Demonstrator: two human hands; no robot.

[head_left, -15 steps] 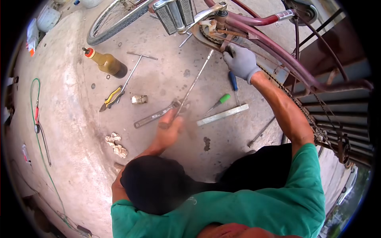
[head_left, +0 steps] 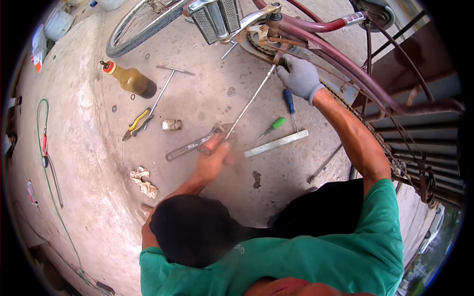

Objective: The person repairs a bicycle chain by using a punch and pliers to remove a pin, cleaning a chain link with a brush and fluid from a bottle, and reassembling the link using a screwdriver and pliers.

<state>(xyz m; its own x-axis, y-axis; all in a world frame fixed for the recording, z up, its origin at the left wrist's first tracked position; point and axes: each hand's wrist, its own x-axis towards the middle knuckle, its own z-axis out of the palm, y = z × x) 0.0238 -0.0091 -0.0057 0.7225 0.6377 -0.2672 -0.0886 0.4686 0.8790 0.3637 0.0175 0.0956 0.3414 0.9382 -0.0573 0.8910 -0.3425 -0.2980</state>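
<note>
One metal rod runs from the left hand's wrapped fingers to beside the gloved right hand; can't tell if that's pinching anything.

Two hands, one held rod, two bright-handled screwdrivers, one pair of pliers, one bottle

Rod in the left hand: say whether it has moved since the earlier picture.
Yes: the rod has shifted rightward, its tip nearer the blue screwdriver.
</note>
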